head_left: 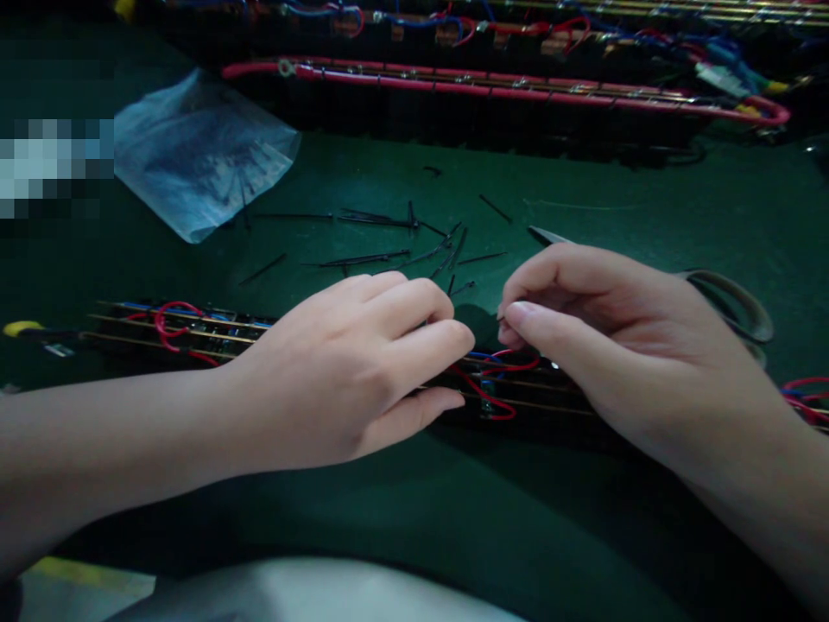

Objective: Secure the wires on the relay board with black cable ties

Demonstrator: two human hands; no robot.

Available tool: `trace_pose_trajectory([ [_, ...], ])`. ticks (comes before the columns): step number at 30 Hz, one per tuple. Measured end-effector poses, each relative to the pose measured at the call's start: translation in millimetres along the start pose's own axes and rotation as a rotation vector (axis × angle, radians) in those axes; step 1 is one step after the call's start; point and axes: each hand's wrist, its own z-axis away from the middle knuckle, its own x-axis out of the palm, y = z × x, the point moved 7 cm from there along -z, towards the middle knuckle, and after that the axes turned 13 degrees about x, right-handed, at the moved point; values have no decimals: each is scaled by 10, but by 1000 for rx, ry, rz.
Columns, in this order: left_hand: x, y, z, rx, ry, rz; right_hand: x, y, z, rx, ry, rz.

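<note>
"What lies under the hands?"

"A long, narrow black assembly with brass-coloured rods (544, 404), running across the middle of the frame from the left side towards the right edge. Thin red wires (157, 326) loop over it."

"And the left hand (382, 354)?"

"It's over the assembly, just left of centre, back up, fingers bent and thumb apart from them. I can't tell whether it grasps anything, since its fingers hide whatever is beneath."

"The right hand (615, 320)?"

"Right of centre, thumb and forefinger pinched together on a tiny dark sliver (501, 320) (too small for me to name). The two hands are near each other, not touching."

"What's around them?"

"Just above, in the middle of the frame, thin black plastic ties (376, 220) lie scattered. A pair of metal scissors (547, 234) sits partly behind the right hand, its pointed tip showing above the fingers and a looped handle to the right."

"Further out?"

"A clear plastic bag (207, 155) at upper left, and a thick red cable (401, 82) along a second black assembly with brass-coloured rods (744, 12) across the top. The dark green tabletop (401, 501) lies under it all."
</note>
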Motion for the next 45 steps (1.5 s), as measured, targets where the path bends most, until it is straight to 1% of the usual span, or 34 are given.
trace_pose_trajectory([
  [8,26,23,15,37,-10,-19,3,18,13,3,6,-6],
  [17,31,10,13,38,-7,-1,17,-35,71,-31,26,32],
  [29,28,16,7,27,-6,4,22,-55,49,-31,19,45],
  [38,45,14,5,35,-10,-4,25,-22,66,-14,37,53],
  [45,48,19,13,45,-17,-10,23,-33,57,-25,16,58],
])
